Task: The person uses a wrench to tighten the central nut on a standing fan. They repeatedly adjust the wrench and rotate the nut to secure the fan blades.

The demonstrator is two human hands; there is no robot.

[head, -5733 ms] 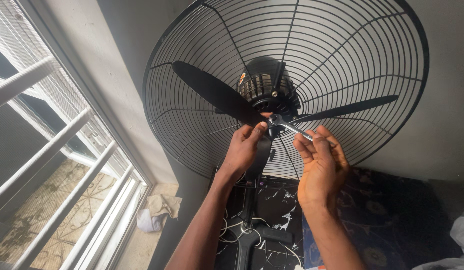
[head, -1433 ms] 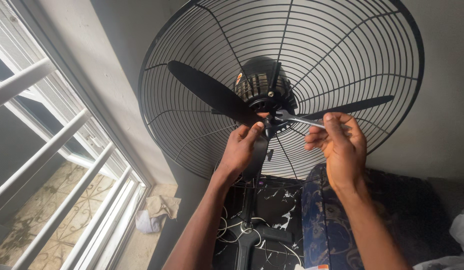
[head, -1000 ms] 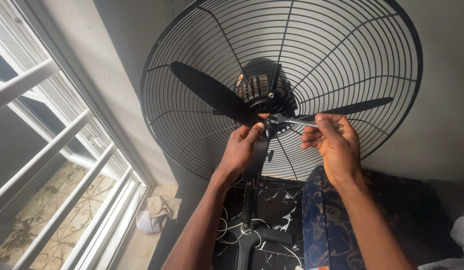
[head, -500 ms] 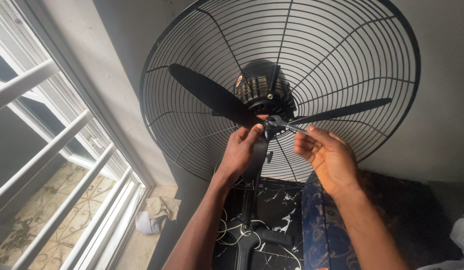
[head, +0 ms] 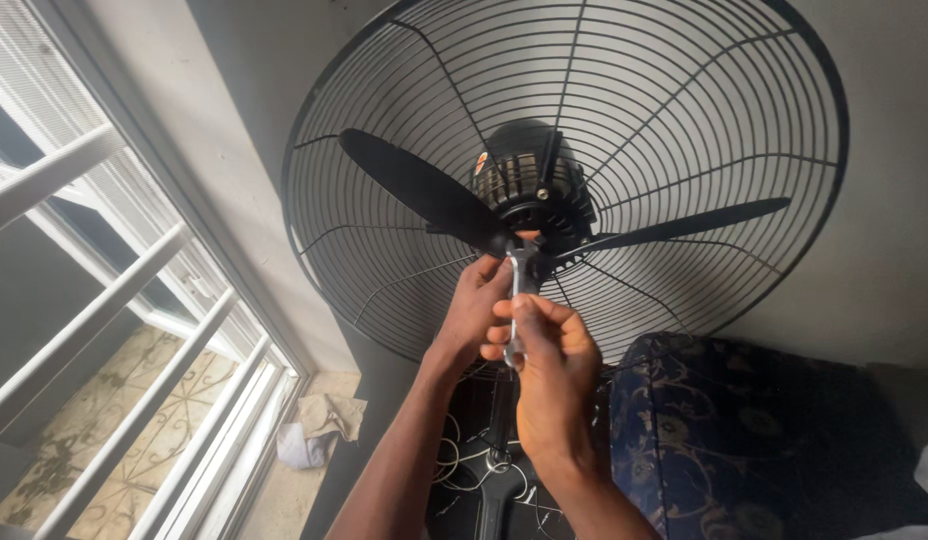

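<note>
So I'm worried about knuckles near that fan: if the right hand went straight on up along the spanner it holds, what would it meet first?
Probably the black fan hub: the right hand points up the silver spanner towards it, though depth is unclear.

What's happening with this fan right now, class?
A person works at the hub of a large black fan whose front grille is off. The right hand grips a small metal spanner, standing roughly upright with its head at the hub between the blades. The left hand is pressed against the hub just below the motor. A dark patterned cushion lies at lower right.
</note>
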